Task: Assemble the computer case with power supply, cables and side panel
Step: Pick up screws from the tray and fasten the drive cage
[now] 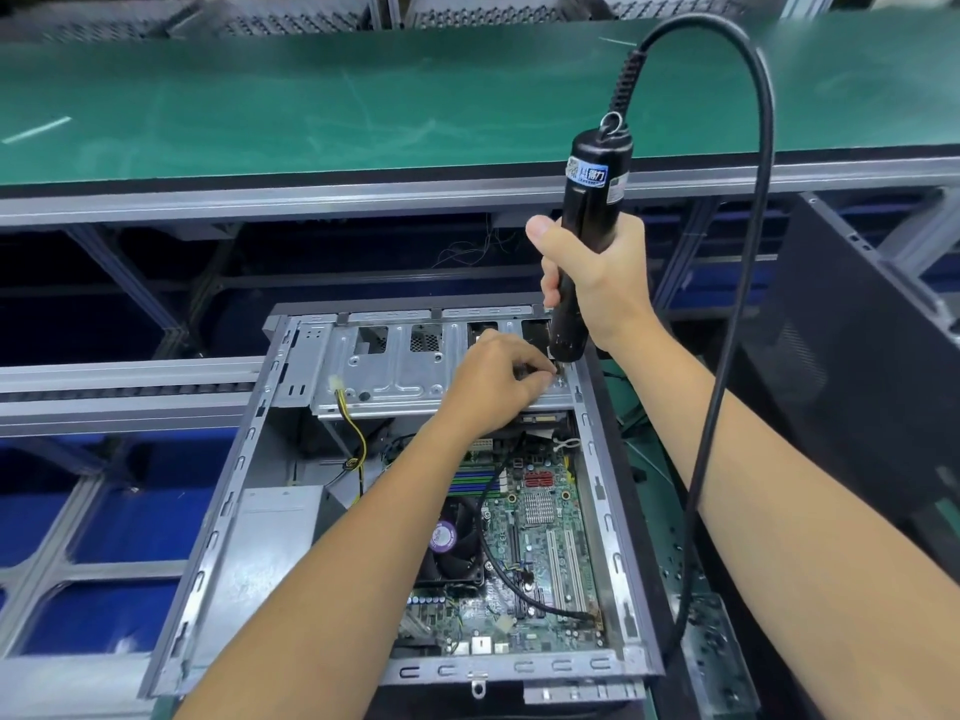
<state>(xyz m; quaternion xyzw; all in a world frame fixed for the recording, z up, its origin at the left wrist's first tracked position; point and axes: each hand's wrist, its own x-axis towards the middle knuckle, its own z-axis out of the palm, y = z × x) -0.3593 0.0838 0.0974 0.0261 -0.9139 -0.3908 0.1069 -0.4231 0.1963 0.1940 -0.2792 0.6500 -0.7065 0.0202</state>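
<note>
Black corded electric screwdriver (587,241) gripped upright by right hand (602,283), tip at far-right corner of open grey metal computer case (249,459); small part, likely screw, pinched by left hand (498,381) beneath tip, seemingly for alignment.

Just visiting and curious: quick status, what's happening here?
Right hand grips black electric screwdriver, tip at open grey computer case. Left hand pinches at the tip. Screwdriver's black cord loops alongside.

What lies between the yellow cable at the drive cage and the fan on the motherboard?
In the head view, the left forearm crosses diagonally between the yellow cable and the fan, covering part of the motherboard there.
</note>
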